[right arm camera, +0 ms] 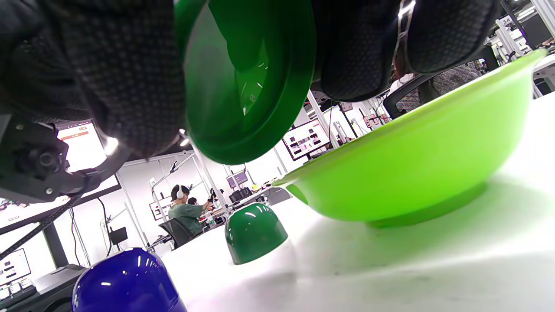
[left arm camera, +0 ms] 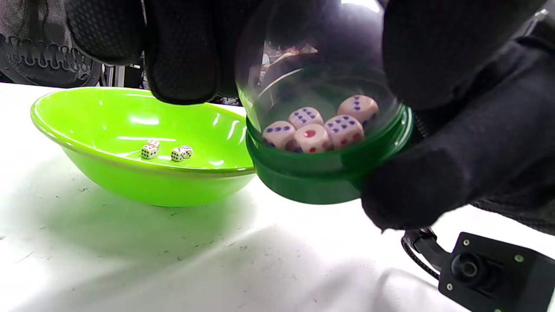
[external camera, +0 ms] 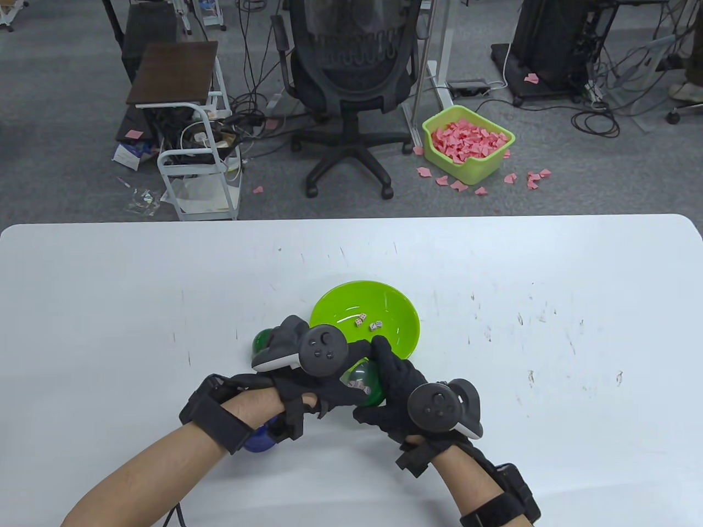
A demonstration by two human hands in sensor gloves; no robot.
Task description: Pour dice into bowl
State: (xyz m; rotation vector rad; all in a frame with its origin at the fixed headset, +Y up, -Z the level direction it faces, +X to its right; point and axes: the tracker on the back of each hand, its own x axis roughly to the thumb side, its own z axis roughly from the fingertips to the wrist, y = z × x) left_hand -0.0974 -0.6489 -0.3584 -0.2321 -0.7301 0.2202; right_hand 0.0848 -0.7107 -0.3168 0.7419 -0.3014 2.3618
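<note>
A dice cup (external camera: 362, 382) with a clear dome and a dark green base is held just above the table, next to the near rim of the lime green bowl (external camera: 403, 321). Several dice (left arm camera: 316, 128) lie on its base. My left hand (external camera: 324, 387) holds the clear dome (left arm camera: 312, 47) from above. My right hand (external camera: 387, 379) grips the green base (right arm camera: 247, 78) from the right, with fingers (right arm camera: 108, 78) on either side. Three small dice (external camera: 367, 323) lie in the bowl; they also show in the left wrist view (left arm camera: 167, 151).
A loose dark green dome (external camera: 262, 341) stands on the table left of the bowl, and a blue dome (external camera: 258, 439) lies under my left wrist. Both show in the right wrist view, green (right arm camera: 255, 232) and blue (right arm camera: 125, 281). The white table (external camera: 549, 329) has scuff marks.
</note>
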